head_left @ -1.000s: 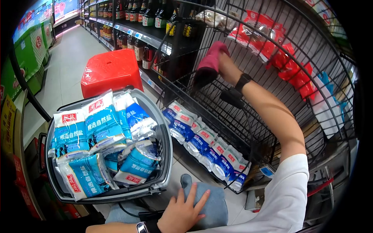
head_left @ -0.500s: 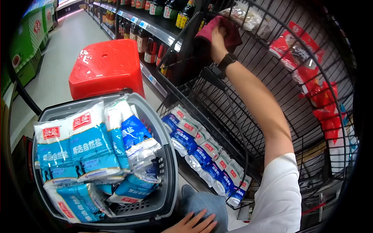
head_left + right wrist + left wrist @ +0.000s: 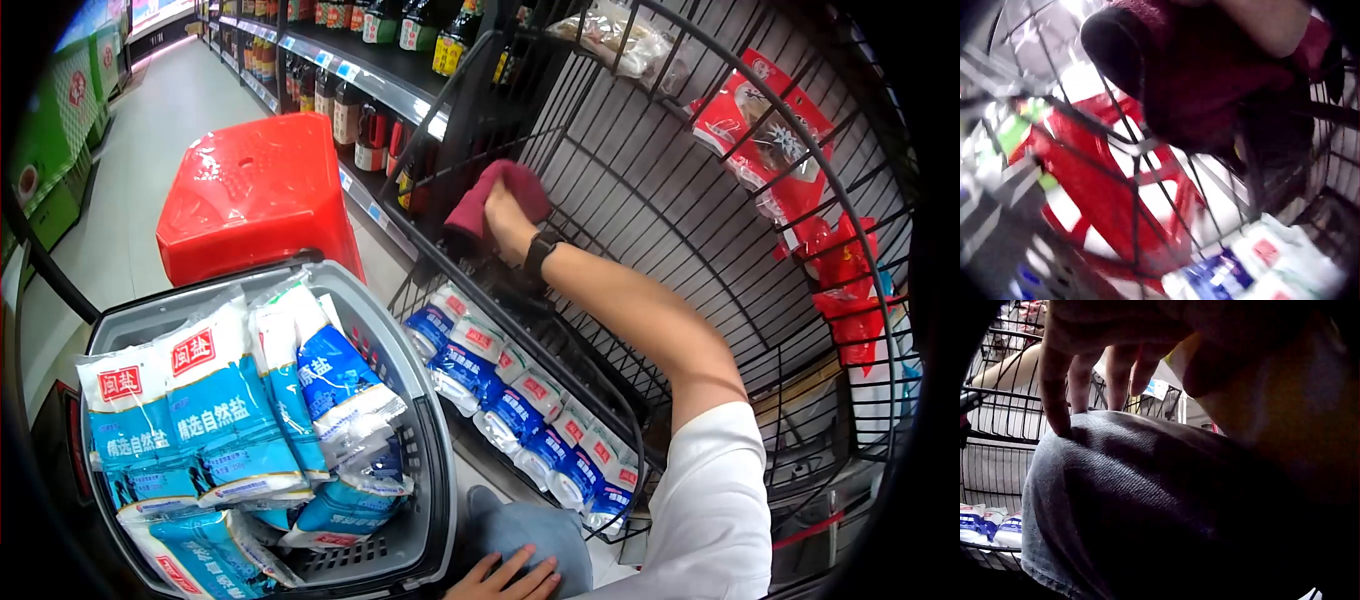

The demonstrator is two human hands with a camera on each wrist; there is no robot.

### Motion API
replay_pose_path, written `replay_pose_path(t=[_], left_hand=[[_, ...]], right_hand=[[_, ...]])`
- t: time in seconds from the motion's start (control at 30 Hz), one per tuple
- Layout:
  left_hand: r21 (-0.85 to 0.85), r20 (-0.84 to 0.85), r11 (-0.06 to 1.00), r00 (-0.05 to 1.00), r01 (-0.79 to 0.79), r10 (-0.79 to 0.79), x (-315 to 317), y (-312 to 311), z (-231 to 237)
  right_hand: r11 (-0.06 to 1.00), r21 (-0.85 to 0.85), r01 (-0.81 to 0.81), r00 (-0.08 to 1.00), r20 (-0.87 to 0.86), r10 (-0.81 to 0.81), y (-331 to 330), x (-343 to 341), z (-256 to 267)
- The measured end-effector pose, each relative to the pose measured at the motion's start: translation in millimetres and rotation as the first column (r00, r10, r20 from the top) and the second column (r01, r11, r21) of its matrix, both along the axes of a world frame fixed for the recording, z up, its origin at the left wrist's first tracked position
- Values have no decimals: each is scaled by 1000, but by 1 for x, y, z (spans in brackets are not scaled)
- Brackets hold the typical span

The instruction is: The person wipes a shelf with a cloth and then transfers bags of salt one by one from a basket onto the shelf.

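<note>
In the head view the right hand point(image 3: 508, 222) grips a dark red cloth point(image 3: 520, 184) at the wire rack's side, above a row of blue-and-white salt packets point(image 3: 515, 415). The cloth point(image 3: 1210, 81) hangs dark and bunched in the right wrist view, against black wires. Fingers spread, the left hand point(image 3: 508, 578) rests on a knee in light blue denim point(image 3: 530, 530). From the left wrist view, its fingertips touch the denim point(image 3: 1116, 456) and hold nothing.
A grey basket point(image 3: 436, 480) full of teal-and-white salt bags point(image 3: 215, 415) stands at the left, with a red stool point(image 3: 250, 190) behind it. Bottles point(image 3: 372, 140) line the shelf beyond. Red packages point(image 3: 770, 140) hang or lie at the rack's far side.
The right hand has moved down and to the left with the cloth, away from the clear bag near the rack's top. The left hand stays on the knee.
</note>
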State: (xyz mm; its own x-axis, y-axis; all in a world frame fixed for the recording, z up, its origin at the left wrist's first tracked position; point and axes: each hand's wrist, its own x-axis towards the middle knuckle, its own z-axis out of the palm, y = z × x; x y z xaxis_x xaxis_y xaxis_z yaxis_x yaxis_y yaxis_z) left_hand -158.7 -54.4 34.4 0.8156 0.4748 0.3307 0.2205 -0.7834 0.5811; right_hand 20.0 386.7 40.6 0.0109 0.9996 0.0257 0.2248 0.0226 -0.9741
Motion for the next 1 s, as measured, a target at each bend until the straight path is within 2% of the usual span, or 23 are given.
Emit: replay_pose_path(t=[0.07,0.1,0.13,0.17,0.2,0.23,0.27,0.3,0.37,0.4,0.43,0.5,0.53,0.6,0.67,0.73,0.77,0.8,0.83,0.87,0.9,0.93,1.0], left_hand=[[21,-20,1000,1000,5,-5,1,-1,-5],[6,0,1000,1000,-4,4,2,-2,-7],[-12,23,1000,1000,-10,11,3,-3,-8],[-22,26,1000,1000,-9,9,3,-4,-8],[-33,21,999,1000,-18,18,4,-4,-8],[-41,15,999,1000,-27,28,4,-4,-8],[-48,14,998,999,-30,30,3,-3,-8],[-74,-4,996,999,-38,38,2,-4,-7],[-111,-16,993,999,-48,46,2,-7,-8],[-118,-2,989,996,-88,88,3,-10,-10],[-122,12,984,991,-131,134,5,-11,-11],[-106,4,987,992,-122,123,6,-8,-10],[-89,-11,991,995,-105,104,5,-7,-8],[-87,-16,993,997,-76,75,5,-2,-3],[-83,-20,995,999,-46,44,4,0,1],[-68,-20,997,999,-45,44,5,3,1],[-69,-20,997,999,-45,44,6,3,0],[-72,-17,996,998,-60,59,6,2,-1],[-79,-14,994,997,-77,76,7,1,-3],[-91,-19,993,997,-76,75,7,0,-3],[-82,-16,993,996,-90,89,6,0,-4],[-72,-10,992,995,-104,104,6,1,-4],[-81,-6,990,993,-118,118,7,0,-5]], right_hand=[[989,108,103,975,-209,-79,18,1,23],[976,43,212,929,-321,-187,18,3,43],[973,197,119,942,-333,-48,44,26,48],[988,145,-42,888,-448,104,75,56,61],[923,347,165,939,-342,-39,31,19,105],[958,279,71,930,-365,38,31,32,129],[914,359,189,907,-421,-22,25,20,125],[855,493,161,974,-220,-57,76,51,126],[756,628,186,974,-218,-59,129,76,109],[763,606,226,960,-272,-68,133,78,98],[831,498,249,931,-359,-63,125,75,80],[950,219,224,855,-512,-83,108,73,45],[971,147,190,854,-512,-90,100,75,27],[970,235,58,959,-282,11,115,103,-37],[963,-141,232,937,-233,-260,57,57,11],[960,96,264,934,-273,-230,44,45,52],[934,280,223,974,-106,-201,59,53,67],[923,328,203,963,-238,-128,76,64,83],[918,371,141,940,-340,-7,44,49,113],[789,592,164,966,-259,-7,70,63,120],[857,497,134,959,-285,15,84,70,137],[790,605,100,953,-288,99,97,72,135],[791,547,273,926,-372,-62,131,87,105]])
